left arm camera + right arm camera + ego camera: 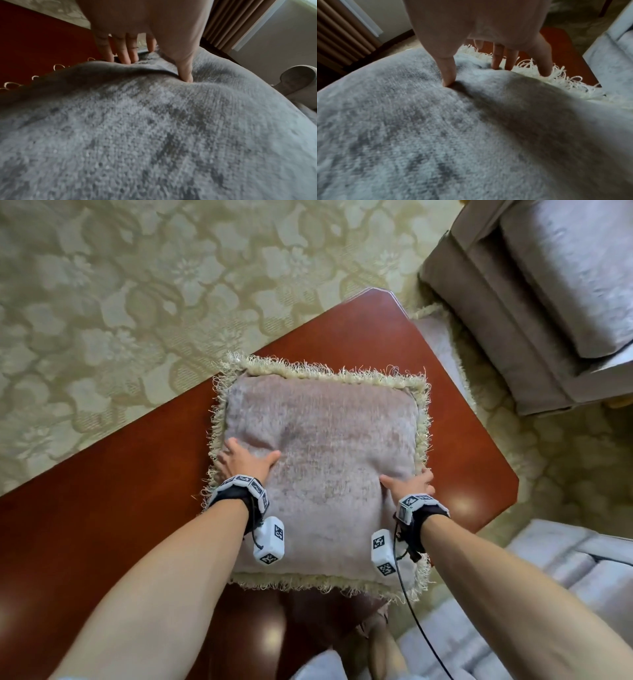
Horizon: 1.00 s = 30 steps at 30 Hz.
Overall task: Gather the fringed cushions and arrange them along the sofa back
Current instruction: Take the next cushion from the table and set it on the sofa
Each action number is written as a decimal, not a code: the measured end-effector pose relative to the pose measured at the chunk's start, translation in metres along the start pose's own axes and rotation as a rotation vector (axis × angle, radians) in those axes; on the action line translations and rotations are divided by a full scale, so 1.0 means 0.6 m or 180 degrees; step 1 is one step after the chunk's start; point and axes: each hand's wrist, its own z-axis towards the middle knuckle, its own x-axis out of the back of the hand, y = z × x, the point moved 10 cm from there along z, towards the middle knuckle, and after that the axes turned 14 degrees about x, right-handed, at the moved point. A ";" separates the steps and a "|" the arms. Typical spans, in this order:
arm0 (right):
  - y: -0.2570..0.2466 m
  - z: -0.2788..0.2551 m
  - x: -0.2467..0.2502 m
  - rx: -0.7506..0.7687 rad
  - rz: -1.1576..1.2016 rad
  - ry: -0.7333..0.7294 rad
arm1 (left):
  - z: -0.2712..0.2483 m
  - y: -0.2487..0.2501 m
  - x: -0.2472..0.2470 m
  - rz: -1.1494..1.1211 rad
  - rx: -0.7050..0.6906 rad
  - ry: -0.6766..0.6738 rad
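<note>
A square grey-pink fringed cushion (322,460) with cream fringe is over the red-brown table (113,494). My left hand (245,462) grips its left edge, thumb dug into the top face, fingers curled over the side. My right hand (409,486) grips the right edge the same way. In the left wrist view the left hand (154,67) pinches a fold of the cushion (154,135). In the right wrist view the right hand (479,75) has its thumb pressed into the cushion (436,135), fingers down in the fringe. I cannot tell whether the cushion rests on the table.
A second fringed cushion (435,337) lies on the patterned carpet (137,302) past the table's far right edge, partly hidden. A grey armchair (548,285) stands at the upper right. The light grey sofa (565,577) is at the lower right.
</note>
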 end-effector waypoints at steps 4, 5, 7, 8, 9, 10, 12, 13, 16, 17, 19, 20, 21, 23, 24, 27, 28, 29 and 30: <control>0.023 0.000 0.002 -0.0339 0.0002 0.0040 | 0.016 -0.006 -0.006 0.0167 0.0210 -0.0114; 0.025 0.001 0.003 -0.0339 0.0027 -0.0001 | 0.019 -0.006 -0.009 0.0178 0.0231 -0.0171; 0.033 0.007 0.002 -0.0313 0.0146 -0.0078 | 0.026 -0.011 -0.017 0.0116 0.0262 -0.0281; 0.037 0.012 0.001 -0.0278 0.0219 -0.0121 | 0.030 -0.015 -0.021 0.0069 0.0291 -0.0334; 0.039 0.016 0.001 -0.0239 0.0264 -0.0147 | 0.032 -0.020 -0.023 0.0033 0.0335 -0.0393; 0.044 0.023 0.002 -0.0212 0.0292 -0.0159 | 0.036 -0.028 -0.027 0.0005 0.0387 -0.0457; 0.043 0.028 0.003 -0.0154 0.0439 -0.0220 | 0.045 -0.041 -0.038 -0.0047 0.0494 -0.0626; 0.039 0.028 0.000 -0.0128 0.0565 -0.0296 | 0.046 -0.046 -0.043 -0.0086 0.0548 -0.0724; 0.033 0.023 -0.010 -0.0095 0.0915 -0.0624 | 0.040 -0.053 -0.048 -0.0286 0.0637 -0.0932; 0.031 0.020 -0.011 -0.0066 0.0968 -0.0725 | 0.037 -0.053 -0.045 -0.0351 0.0624 -0.0952; 0.030 0.013 -0.011 -0.0036 0.1033 -0.0860 | 0.029 -0.046 -0.036 -0.0458 0.0575 -0.0959; 0.030 0.011 -0.010 -0.0024 0.1073 -0.0880 | 0.027 -0.046 -0.032 -0.0473 0.0570 -0.0952; 0.028 0.007 -0.008 0.0010 0.1129 -0.0891 | 0.024 -0.045 -0.028 -0.0464 0.0591 -0.0949; 0.021 0.000 -0.002 0.0097 0.1249 -0.0897 | 0.012 -0.052 -0.023 -0.0449 0.0696 -0.0970; 0.018 -0.005 0.003 0.0139 0.1286 -0.0893 | 0.002 -0.053 -0.021 -0.0450 0.0727 -0.1002; 0.020 -0.014 0.021 0.0200 0.1307 -0.0805 | -0.029 -0.052 -0.035 -0.0381 0.0682 -0.1236; 0.026 -0.018 0.029 0.0185 0.1310 -0.0732 | -0.040 -0.050 -0.043 -0.0358 0.0648 -0.1315; 0.030 -0.023 0.040 0.0200 0.1322 -0.0653 | -0.050 -0.047 -0.049 -0.0367 0.0618 -0.1351; 0.031 -0.028 0.047 0.0234 0.1323 -0.0610 | -0.056 -0.046 -0.054 -0.0372 0.0617 -0.1357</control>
